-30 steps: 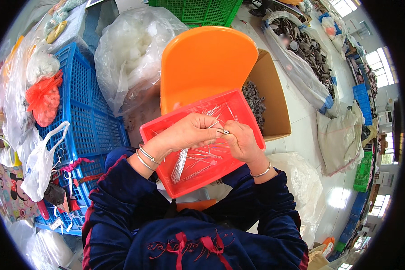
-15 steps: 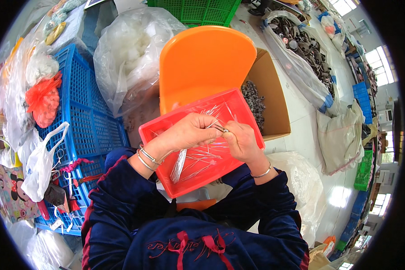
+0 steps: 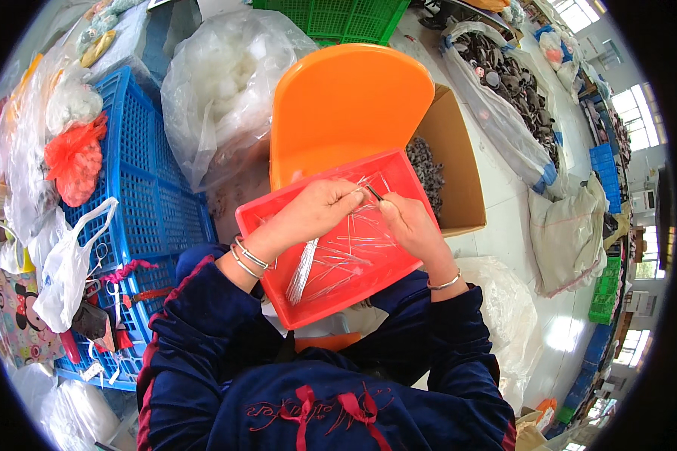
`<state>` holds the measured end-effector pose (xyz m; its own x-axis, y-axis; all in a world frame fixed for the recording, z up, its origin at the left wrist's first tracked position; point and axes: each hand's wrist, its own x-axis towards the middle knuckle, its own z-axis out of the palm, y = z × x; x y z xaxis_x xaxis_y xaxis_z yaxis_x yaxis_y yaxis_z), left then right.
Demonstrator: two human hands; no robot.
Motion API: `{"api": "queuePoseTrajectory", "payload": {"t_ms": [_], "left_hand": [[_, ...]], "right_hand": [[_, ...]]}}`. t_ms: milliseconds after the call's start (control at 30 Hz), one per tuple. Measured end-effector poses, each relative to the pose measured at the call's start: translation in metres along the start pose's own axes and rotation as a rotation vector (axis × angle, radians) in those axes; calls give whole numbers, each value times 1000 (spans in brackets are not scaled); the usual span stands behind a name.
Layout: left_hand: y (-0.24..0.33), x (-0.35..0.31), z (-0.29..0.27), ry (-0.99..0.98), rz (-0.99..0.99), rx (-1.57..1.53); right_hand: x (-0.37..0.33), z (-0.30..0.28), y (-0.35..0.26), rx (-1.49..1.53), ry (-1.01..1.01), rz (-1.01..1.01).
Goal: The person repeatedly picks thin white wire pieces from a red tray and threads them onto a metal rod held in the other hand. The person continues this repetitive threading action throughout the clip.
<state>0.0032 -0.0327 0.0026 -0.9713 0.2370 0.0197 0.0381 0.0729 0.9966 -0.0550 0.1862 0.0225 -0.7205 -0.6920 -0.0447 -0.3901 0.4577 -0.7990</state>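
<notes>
Over a shallow red tray (image 3: 278, 304), my two hands meet with pinched fingers. My left hand (image 3: 316, 214) has its thumb and fingertips together at the tray's far side; what they grip is too small to name. Between thumb and forefinger of my right hand (image 3: 410, 224) is a small, thin dark piece (image 3: 374, 193), which points toward the left fingertips. Thin silvery wire-like strands (image 3: 353, 242) lie scattered over the tray's bottom. A thicker bundle of the same strands (image 3: 302, 272) rests at its left side, next to my left wrist.
An orange chair (image 3: 350, 105) stands beyond the tray. Right of it is a cardboard box (image 3: 459, 165) with small grey pieces. Blue crates (image 3: 147, 188) with bags and scissors flank my left. A clear bag of white stuffing (image 3: 226, 83) sits at far left.
My fingertips have shifted slightly away from me and a little apart. The dark piece in my right fingers now shows more plainly. The view has moved slightly.
</notes>
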Motion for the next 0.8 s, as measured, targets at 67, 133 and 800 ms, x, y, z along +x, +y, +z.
{"api": "queuePoseTrajectory", "payload": {"t_ms": [67,133,800], "left_hand": [[-2,0,-6,41,13,235],[-3,-2,-5,76,32,330],[10,-4,13,150,34,278]], "right_hand": [[2,-3,1,68,-44,153],[1,-1,8,14,65,95],[12,25,1,561,94,238]]}}
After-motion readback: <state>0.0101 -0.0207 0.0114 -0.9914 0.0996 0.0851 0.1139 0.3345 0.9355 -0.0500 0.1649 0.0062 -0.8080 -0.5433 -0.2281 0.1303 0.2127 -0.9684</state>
